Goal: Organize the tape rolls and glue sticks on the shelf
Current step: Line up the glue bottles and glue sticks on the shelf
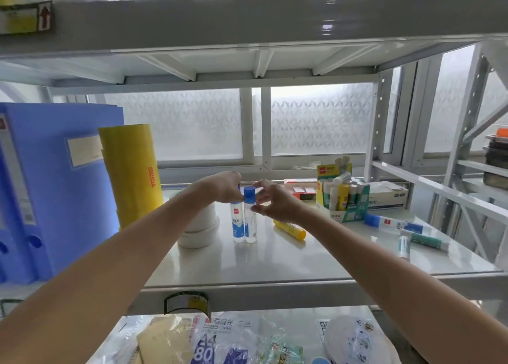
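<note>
1. Nearest the lens: two bare forearms reaching in over the white shelf edge.
2. Left hand pinched shut on the cap of one upright glue bottle.
3. Right hand closed, fingertips on the blue cap of a second glue bottle, touching the first, both standing mid-shelf.
4. Just left: stacked white tape rolls, with a tall yellow tape stack and blue binders beyond.
5. Right of the pair: yellow glue stick lying flat.
6. Farther right: display box of glue sticks, plus loose glue tubes lying about.
</note>
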